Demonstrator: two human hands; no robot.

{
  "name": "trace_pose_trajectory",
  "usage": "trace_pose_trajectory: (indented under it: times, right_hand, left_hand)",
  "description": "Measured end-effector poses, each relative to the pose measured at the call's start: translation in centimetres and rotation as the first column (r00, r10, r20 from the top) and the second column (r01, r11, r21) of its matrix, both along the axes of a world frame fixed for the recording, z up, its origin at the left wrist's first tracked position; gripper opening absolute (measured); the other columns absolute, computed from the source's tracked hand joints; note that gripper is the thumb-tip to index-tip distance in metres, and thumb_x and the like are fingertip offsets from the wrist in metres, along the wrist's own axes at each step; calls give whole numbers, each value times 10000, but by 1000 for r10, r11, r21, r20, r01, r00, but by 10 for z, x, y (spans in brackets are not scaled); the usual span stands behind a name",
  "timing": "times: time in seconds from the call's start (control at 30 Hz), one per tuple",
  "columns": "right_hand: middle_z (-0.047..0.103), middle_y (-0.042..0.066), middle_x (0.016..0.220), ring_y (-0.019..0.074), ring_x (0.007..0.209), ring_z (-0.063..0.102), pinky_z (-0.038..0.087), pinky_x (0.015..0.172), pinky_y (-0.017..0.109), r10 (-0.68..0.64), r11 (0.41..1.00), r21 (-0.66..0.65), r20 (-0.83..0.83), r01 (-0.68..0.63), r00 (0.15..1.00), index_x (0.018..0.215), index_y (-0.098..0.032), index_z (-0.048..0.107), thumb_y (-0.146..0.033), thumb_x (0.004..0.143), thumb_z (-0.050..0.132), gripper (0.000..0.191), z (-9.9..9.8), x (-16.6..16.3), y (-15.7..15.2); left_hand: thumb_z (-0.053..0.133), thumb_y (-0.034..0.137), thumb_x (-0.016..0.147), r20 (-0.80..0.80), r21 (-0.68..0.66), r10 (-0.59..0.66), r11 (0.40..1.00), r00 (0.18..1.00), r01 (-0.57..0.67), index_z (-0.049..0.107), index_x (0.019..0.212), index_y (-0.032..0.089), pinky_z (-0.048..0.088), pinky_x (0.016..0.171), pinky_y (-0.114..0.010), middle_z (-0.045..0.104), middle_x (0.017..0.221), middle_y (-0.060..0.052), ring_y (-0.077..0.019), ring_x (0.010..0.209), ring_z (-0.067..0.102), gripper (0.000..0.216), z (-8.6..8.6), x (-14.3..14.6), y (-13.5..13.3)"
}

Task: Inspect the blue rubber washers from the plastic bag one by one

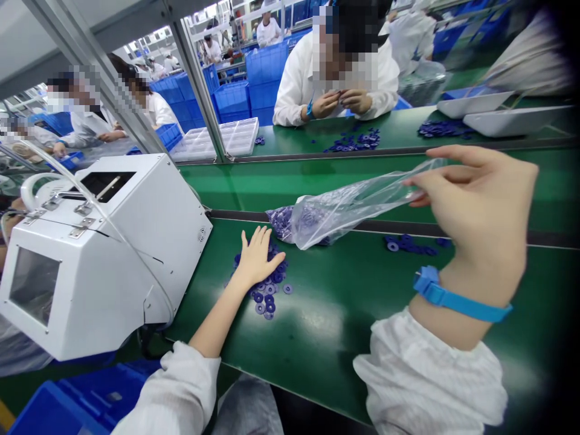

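My left hand [258, 258] lies flat, fingers spread, over a pile of small purple rings [270, 290] on the green tabletop [317, 320]. Part of the pile is hidden under the palm. Up at the right, my right hand [471, 193] pinches the gathered end of a clear plastic bag [335, 211] between thumb and fingers. The bag stretches down to the left, and its lower end, holding many purple rings, rests on the dark strip behind my left hand. A blue wristband [462, 299] circles my right wrist.
A white machine [113, 254] with a hose stands at the left. More purple rings [410, 244] lie below my right hand. Across the bench a co-worker [338, 72] works near another pile of rings [356, 140]. White scoops [512, 121] lie far right; blue bins [77, 396] stand lower left.
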State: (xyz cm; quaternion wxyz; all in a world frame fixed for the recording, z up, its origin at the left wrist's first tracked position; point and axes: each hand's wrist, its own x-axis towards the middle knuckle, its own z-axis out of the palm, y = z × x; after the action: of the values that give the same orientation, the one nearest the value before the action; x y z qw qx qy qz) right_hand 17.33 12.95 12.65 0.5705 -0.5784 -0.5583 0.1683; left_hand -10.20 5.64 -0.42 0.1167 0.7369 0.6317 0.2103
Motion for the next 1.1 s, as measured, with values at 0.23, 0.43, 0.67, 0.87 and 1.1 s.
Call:
trace_pose_trajectory:
  times: [0.23,0.43,0.67,0.87,1.1]
  right_hand:
    - [704,84,691,128,461,594,509,451,259,13,1000,-3,28,-13,1000,1021,-141,722,-14,688,592,379,-1,3,-2]
    - [707,90,705,124,455,593,500,446,248,17,1000,-20,58,-16,998,1031,-142,721,-7,694,570,393,-3,5,0]
    - [705,90,693,126,459,599,510,448,245,17,999,-34,72,-15,997,1039,-140,719,-9,699,565,395,-2,7,-2]
    - [699,79,681,146,468,610,517,457,269,24,999,-27,94,-21,995,1030,-150,721,-6,689,572,398,-3,7,0]
    - [698,70,686,151,463,606,498,447,266,24,999,-33,112,-20,993,1024,-159,720,-17,686,603,384,-4,7,-1]
  left_hand:
    - [300,389,970,-432,49,287,954,855,-295,374,1420,9,-27,1143,-647,350,1490,-207,-313,1406,286,594,-21,41,-3]
    - [281,306,978,-473,110,351,933,808,-342,467,1366,31,8,1087,-738,365,1481,-211,-376,1414,232,511,-6,40,-16]
    - [259,396,997,-526,145,-92,970,846,196,351,1450,112,-106,1109,-689,326,1526,-92,-301,1446,168,543,-6,63,-69]
    - [292,294,1003,-587,91,-365,857,722,507,461,1378,154,-137,1123,-653,437,1467,-47,-259,1412,283,435,-27,31,-81]
    - [382,283,979,-608,119,-446,767,657,631,530,1310,124,22,1149,-672,546,1364,-112,-280,1379,354,396,-24,-3,-60]
